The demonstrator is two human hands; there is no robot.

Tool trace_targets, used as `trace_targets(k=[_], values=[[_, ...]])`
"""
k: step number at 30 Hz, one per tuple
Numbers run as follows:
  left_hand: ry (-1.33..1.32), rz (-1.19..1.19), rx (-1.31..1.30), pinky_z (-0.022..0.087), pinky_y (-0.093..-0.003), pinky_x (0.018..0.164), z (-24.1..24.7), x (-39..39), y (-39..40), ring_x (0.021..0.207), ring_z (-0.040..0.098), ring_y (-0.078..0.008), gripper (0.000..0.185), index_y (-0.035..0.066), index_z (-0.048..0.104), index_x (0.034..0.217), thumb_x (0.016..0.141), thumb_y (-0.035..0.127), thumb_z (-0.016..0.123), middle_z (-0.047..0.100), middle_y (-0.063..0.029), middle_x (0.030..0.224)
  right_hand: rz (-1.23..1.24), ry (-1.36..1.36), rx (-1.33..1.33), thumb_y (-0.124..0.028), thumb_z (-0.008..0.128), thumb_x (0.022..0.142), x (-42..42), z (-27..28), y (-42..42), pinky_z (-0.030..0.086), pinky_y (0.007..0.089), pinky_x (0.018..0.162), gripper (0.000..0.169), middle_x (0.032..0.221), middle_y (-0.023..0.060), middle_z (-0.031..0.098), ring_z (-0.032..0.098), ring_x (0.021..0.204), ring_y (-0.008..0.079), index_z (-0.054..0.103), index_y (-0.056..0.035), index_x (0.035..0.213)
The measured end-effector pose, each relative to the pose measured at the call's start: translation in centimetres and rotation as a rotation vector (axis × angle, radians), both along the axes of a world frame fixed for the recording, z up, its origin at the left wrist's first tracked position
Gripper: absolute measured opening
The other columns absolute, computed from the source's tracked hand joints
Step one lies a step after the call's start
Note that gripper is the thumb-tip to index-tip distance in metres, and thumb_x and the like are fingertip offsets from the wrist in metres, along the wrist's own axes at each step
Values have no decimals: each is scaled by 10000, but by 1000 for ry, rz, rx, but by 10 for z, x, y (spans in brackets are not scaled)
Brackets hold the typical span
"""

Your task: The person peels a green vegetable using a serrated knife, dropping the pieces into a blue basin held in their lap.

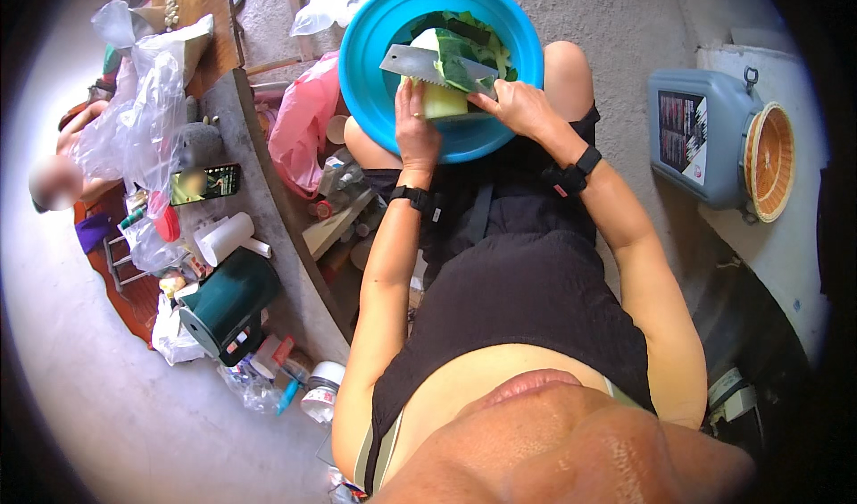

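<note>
A blue plastic basin point(361, 42) rests at my knees. My left hand point(416, 129) steadies a pale green, peeled piece of gourd or melon point(445, 103) over it, fingers laid along its side. In my right hand point(522, 109) is a wide-bladed kitchen knife point(410, 61) with a toothed edge; its handle is mostly hidden by the fingers. The blade lies across the piece, and a dark green strip of peel point(455, 65) hangs over the metal. Beneath, green peelings point(495, 35) fill part of the basin. How deep the blade cuts cannot be seen.
Left of me, a cluttered counter point(251, 162) carries a phone point(205, 184), a paper roll point(227, 239), a dark green jug point(231, 303) and plastic bags point(154, 95). A pink bag point(304, 129) hangs beside it. Another person point(87, 129) is beyond. At right stand a grey jerrycan point(710, 136) and wicker basket point(770, 162).
</note>
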State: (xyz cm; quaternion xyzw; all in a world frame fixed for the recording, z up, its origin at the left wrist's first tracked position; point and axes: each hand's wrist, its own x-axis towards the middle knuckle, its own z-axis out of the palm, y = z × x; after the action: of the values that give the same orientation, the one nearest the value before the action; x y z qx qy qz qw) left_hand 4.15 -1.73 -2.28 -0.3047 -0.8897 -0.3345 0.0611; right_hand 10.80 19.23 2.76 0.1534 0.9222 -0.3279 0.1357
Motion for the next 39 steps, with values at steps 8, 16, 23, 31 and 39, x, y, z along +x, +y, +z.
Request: trace_targets(k=[8,16,23,31,39], values=[[-115,130,107,369,-460,1160,-3,-2,-6,1397,431,-427,837,69,429,1496,701,-160,555,478,-233,1483,167,-14,51,-612,514,969,-54,6,2,548,520,753,678,888,253,717,697,873,430,705,31,867],[-71,107,60,396,-457,1140,-3,1,-5,1359,477,-420,741,61,481,1451,745,-164,506,510,-236,1453,-20,-203,-290,-817,374,917,-77,-39,51,516,471,800,981,882,281,703,692,869,388,734,94,861],[-117,45,-47,409,-439,1136,7,0,-16,1383,450,-415,860,85,395,1514,728,-102,688,456,-220,1512,-185,-55,-424,-744,431,961,-16,-21,32,466,403,621,838,636,140,573,564,628,248,611,27,689],[42,4,-205,475,-445,1058,18,1,-1,1328,494,-409,744,142,517,1424,715,2,691,470,-196,1500,-143,73,-245,-723,483,940,43,39,1,532,499,707,786,791,285,679,692,791,435,654,29,793],[-105,189,-208,529,-458,944,13,34,16,1269,528,-389,734,54,521,1410,748,210,798,544,-194,1419,-32,124,17,-714,494,929,85,36,-34,536,533,613,733,725,254,678,692,719,449,613,3,837]])
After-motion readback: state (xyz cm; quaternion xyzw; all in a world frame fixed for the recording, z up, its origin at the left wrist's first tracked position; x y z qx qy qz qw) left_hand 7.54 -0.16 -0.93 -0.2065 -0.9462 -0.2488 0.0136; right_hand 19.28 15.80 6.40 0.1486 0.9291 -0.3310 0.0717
